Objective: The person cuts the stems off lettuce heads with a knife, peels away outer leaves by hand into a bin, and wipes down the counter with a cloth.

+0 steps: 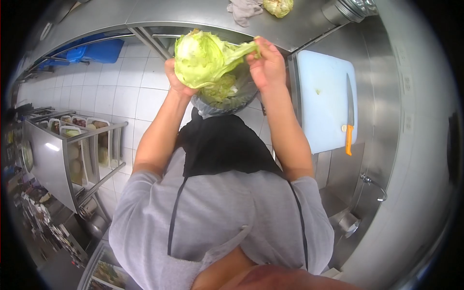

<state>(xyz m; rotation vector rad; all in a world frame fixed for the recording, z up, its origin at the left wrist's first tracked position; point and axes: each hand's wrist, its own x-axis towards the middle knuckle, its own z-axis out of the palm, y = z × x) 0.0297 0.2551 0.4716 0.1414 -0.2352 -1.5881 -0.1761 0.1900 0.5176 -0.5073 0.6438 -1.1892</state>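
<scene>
My left hand (180,79) grips a pale green head of lettuce (199,59) from its left and underside. With thumb and fingers closed, my right hand (268,63) pinches the end of a lettuce leaf (239,51). That leaf stretches between the head and my right hand, and seems still joined to the head. Below the lettuce stands a bin with a plastic liner (245,99), holding loose lettuce leaves (220,92). The head hides part of the bin and the fingertips of my left hand.
A knife with an orange handle (349,137) lies on the white cutting board (324,116) at right. On the steel counter (179,12) ahead are a cloth (245,10), another lettuce (278,7) and metal containers (345,9). A rack with food containers (79,154) stands left.
</scene>
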